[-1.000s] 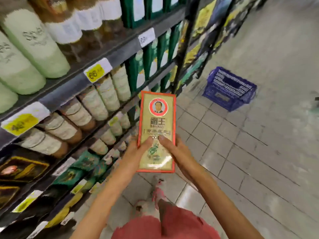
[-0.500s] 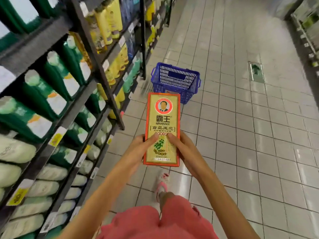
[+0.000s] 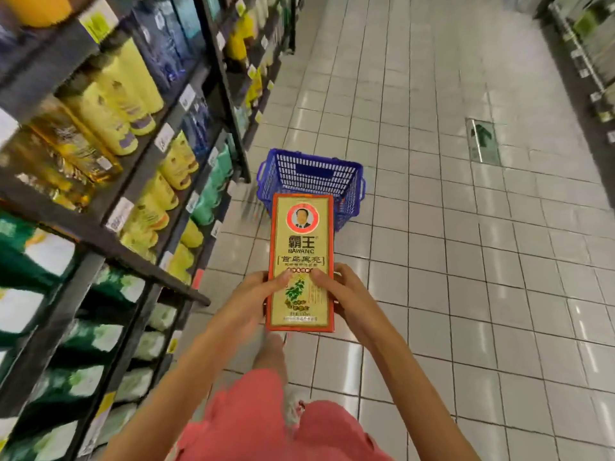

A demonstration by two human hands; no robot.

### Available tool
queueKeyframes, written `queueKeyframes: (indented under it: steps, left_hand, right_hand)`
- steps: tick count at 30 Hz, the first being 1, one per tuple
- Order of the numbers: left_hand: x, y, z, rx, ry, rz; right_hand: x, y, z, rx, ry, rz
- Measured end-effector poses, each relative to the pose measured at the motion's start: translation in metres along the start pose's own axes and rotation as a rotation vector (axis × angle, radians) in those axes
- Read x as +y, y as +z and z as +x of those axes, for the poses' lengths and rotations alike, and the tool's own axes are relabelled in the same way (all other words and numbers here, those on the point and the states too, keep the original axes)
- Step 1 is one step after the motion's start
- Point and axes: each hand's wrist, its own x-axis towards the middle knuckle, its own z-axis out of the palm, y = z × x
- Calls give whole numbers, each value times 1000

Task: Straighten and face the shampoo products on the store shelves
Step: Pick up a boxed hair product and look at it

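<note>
— Between the fingers (image 3: 279,281), what is sitting?
— The BAWANG shampoo box (image 3: 301,247); left hand (image 3: 254,296) and right hand (image 3: 347,296) are gripping its lower sides, thumbs pressing its front, blue basket (image 3: 309,176) sitting beyond the fingertips

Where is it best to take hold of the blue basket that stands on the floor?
Probably from above, by the rim at its two short ends: the blue basket stands upright on the floor, open side up, and what look like handle loops hang there.

Single head-worn wide view, forward and down along the aisle floor (image 3: 432,261)
</note>
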Motion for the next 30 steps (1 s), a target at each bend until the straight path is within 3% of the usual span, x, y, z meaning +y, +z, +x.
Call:
queueKeyframes:
  steps: [12,20,30]
  left_hand:
    - [166,27,239,-89,-204,4]
    - [187,58,388,-49,-335,2]
    - [156,40,599,191,-480,-80]
  right_hand:
    - [-145,-77,203,104,94,128]
    - [-171,-157,327,111,203,83]
    - [-147,-210,533,94,369,86]
